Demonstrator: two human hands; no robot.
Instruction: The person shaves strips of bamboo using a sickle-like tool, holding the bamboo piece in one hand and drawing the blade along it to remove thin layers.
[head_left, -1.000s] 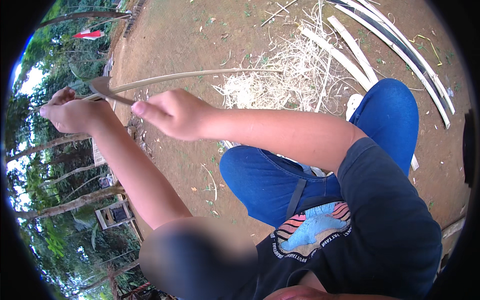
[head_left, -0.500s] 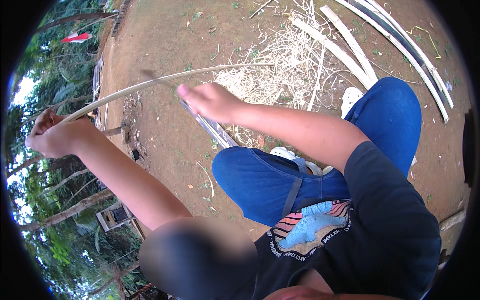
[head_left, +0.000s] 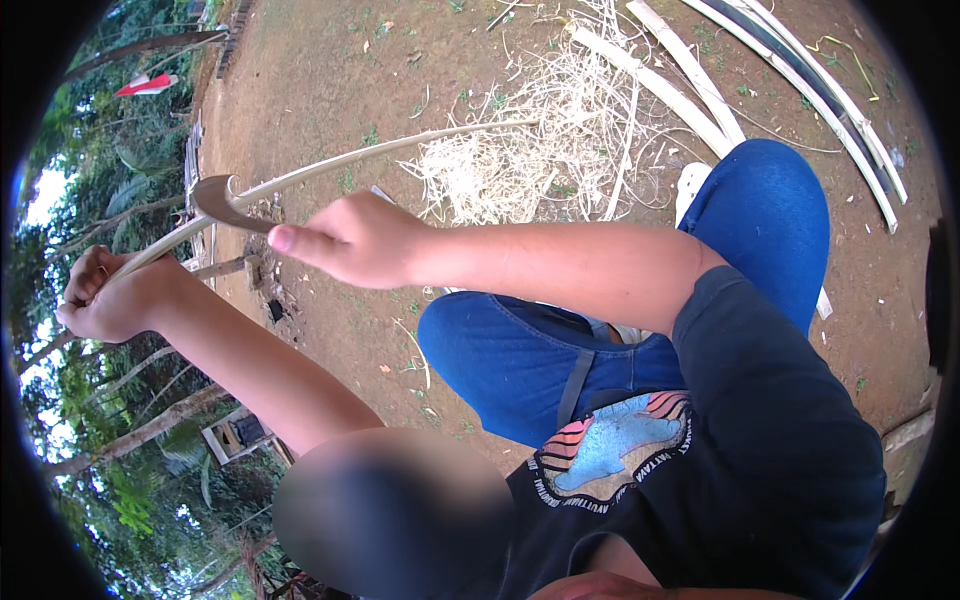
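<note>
Bare brown earth [head_left: 320, 90], leafy trees [head_left: 130, 505] and a heap of pale shavings [head_left: 500, 170] show an outdoor yard [head_left: 340, 340].

Left hand [head_left: 112, 298] is curled — right hand [head_left: 352, 242] clenched.

From my end, the left hand [head_left: 108, 298] is at nine o'clock, the long strip [head_left: 345, 158] running from it toward twelve, its far end across the shavings [head_left: 530, 180] in my view. The right hand [head_left: 350, 240] is nearer centre at ten, the curved blade [head_left: 220, 208] farther out beside the strip. On the ground [head_left: 330, 80] I have slats [head_left: 650, 90] at one, longer lengths [head_left: 840, 118] at two, a cord [head_left: 860, 65] beyond them
</note>
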